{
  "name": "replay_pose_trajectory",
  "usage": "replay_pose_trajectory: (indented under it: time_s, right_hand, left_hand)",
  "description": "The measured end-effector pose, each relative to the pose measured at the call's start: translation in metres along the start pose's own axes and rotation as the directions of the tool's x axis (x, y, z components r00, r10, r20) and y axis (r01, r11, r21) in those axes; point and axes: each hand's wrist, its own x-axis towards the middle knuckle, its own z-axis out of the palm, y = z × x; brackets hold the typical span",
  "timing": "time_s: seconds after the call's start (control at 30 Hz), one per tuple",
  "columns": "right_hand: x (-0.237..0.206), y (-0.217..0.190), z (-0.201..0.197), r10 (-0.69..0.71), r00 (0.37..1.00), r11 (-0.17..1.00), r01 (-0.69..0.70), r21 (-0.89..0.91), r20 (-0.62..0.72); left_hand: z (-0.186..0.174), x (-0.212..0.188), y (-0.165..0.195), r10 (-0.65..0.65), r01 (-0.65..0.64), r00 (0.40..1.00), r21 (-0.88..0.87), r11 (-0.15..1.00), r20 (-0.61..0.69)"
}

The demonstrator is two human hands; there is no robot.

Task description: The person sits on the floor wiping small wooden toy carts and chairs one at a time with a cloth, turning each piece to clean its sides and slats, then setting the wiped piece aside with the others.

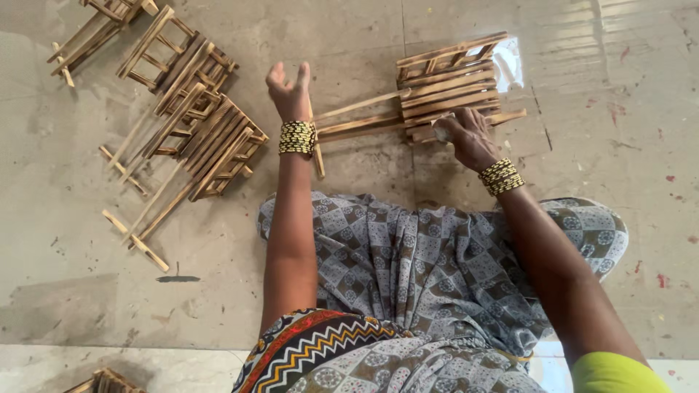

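Nearest the camera, at the bottom left corner, I see one wooden piece [105, 381] cut off by the frame edge, too little of it showing to tell its shape. My lap is covered by patterned grey cloth [429, 269], which hides my legs. Both wrists carry stacked yellow and black bangles [297, 137].

Further out on the floor [73, 240], my left hand [288, 91] is raised with fingers loosely curled and half open; it sits against the thin end of a wooden slat frame [429, 91], though I cannot tell whether it grips a slat or only touches it. My right hand [466, 135] is curled closed on the frame's near edge, pressing something small and pale that I cannot make out.

To the left lies a pile of slat frames [193, 116], overlapping so closely that I count roughly four or five. At the far top left one more frame [95, 25] is cut off by the edge.
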Motion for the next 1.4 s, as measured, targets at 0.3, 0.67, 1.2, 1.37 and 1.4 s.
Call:
replay_pose_trajectory:
  time_s: [0.3, 0.67, 1.2, 1.37, 1.4]
  right_hand:
    - [-0.003, 0.019, -0.012, 0.027, 0.989, 0.987, -0.003, 0.16, -0.149]
    - [0.018, -0.019, -0.106, 0.219, 0.852, 0.96, -0.101, 0.261, -0.476]
    - [0.058, -0.144, -0.047, 0.279, 0.726, 0.954, -0.136, 0.267, -0.629]
    - [0.086, -0.178, -0.07, 0.252, 0.73, 0.919, 0.025, 0.394, -0.635]
    - [0.089, -0.184, -0.077, 0.214, 0.729, 0.92, 0.074, 0.386, -0.65]
  left_hand:
    - [-0.038, -0.049, -0.038, -0.676, 0.763, 0.475, 0.119, 0.635, 0.564]
    - [-0.028, -0.02, 0.132, -0.232, 0.578, 0.697, -0.34, 0.741, 0.679]
    - [-0.051, -0.101, 0.212, 0.002, 0.11, 0.876, -0.203, 0.973, 0.483]
    - [-0.04, -0.1, 0.212, 0.461, -0.463, 0.835, -0.07, 0.883, 0.301]
    - [-0.037, -0.101, 0.212, 0.469, -0.447, 0.826, -0.143, 0.883, 0.313]
